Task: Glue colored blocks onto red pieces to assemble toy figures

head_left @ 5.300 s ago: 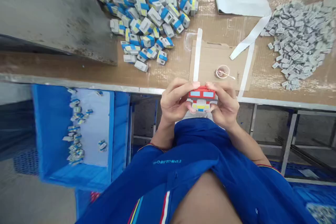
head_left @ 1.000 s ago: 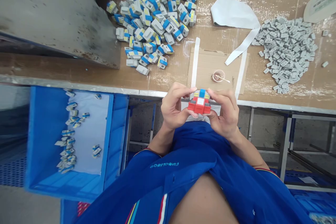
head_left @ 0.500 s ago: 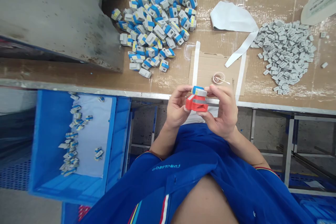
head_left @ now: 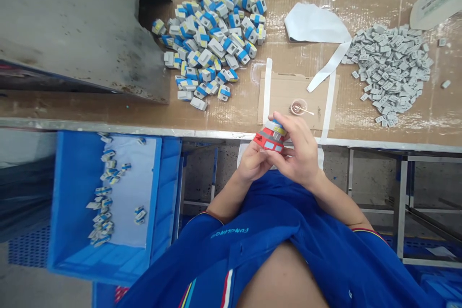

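A small red toy-like part (head_left: 270, 143) with a grey band and pale window-like panels is between my hands, just in front of the table's edge. A grey, blue and yellow piece (head_left: 277, 128) sits on top of it. My left hand (head_left: 253, 162) is closed on the red part from below and the left. The fingers of my right hand (head_left: 299, 150) wrap over the right side, touching the top piece and hiding some of it. Beyond my hands, a small round cup (head_left: 299, 107) with a cotton swab stands on a taped cardboard sheet (head_left: 277, 91).
Many grey, blue and yellow pieces (head_left: 212, 43) are heaped at the back left. Small grey parts (head_left: 391, 70) form a pile on the right. White cloth (head_left: 314, 24) lies between them. A blue crate (head_left: 153, 202) stands lower left, beneath a metal box (head_left: 83, 24). A bottle (head_left: 436, 0) is far right.
The red part has been turned and tilted in my hands, so its window-like panels now face me. My right fingers have moved over the top piece, and my left hand has shifted beneath.
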The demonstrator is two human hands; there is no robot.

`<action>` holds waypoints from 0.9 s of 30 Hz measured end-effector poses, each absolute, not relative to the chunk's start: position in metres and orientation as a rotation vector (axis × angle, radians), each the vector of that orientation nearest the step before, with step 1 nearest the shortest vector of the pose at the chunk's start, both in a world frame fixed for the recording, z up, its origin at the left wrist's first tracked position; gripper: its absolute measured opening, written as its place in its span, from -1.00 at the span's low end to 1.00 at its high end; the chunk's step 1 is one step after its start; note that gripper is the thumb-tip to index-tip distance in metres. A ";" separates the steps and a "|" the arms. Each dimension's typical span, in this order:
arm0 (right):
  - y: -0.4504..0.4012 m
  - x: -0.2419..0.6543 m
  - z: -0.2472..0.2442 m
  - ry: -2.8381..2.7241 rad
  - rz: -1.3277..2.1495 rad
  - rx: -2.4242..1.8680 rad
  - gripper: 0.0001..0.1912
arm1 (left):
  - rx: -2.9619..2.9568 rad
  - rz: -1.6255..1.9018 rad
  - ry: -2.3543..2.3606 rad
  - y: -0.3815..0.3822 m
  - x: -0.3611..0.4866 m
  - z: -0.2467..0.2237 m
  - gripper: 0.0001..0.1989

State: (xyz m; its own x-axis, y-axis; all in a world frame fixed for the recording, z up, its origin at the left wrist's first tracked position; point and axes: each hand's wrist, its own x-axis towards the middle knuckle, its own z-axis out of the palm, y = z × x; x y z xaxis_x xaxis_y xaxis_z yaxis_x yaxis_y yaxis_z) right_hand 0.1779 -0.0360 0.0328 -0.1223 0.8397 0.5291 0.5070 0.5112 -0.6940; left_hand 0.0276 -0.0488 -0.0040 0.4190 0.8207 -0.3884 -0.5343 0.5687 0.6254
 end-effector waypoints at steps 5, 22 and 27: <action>-0.040 0.182 0.038 -1.845 0.478 -1.196 -0.34 | 0.517 0.840 0.768 -0.055 0.023 -0.011 -0.29; 0.287 0.367 0.099 -1.717 0.409 -2.074 -0.41 | 0.879 0.717 0.748 -0.008 -0.049 -0.011 -0.60; 0.389 0.356 0.082 -1.678 0.358 -2.138 -0.56 | 0.859 0.762 0.871 -0.010 -0.075 -0.008 -0.48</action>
State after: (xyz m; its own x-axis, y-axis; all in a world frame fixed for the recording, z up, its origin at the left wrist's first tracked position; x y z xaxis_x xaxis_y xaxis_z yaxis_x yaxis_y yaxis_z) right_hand 0.3559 0.3893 0.0816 0.2473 0.9680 0.0430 0.8662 -0.2009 -0.4576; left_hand -0.0751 -0.0102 -0.0079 0.4382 0.8380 -0.3251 -0.2108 0.4474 0.8691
